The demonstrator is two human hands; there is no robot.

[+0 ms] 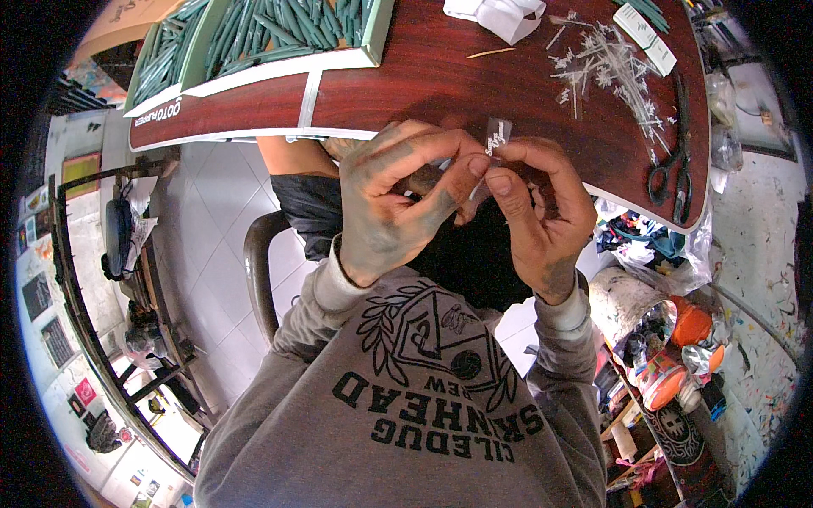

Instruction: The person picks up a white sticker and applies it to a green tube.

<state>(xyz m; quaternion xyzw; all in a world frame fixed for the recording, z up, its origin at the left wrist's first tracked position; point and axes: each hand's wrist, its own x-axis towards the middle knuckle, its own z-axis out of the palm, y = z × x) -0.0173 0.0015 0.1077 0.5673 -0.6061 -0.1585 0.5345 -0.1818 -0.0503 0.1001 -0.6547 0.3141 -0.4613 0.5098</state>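
Observation:
A small clear film label with white print (498, 135) stands up between my fingertips, just over the near edge of the dark red table (406, 97). My left hand (394, 199), with its back toward me, pinches close to the label's lower end with thumb and forefinger. My right hand (546, 207) is curled, its thumb and forefinger at the same end from the other side. The fingertips of both hands almost meet there. Something small and pale shows below the left thumb, too hidden to name.
Boxes (340, 61) of slim green sticks stand at the back left. Clear film strips (605, 72) lie scattered at the right, by black-handled scissors (673, 173) and a small white-and-green pack (644, 38). White crumpled material (500, 15) and a thin wooden stick (491, 52) lie farther back.

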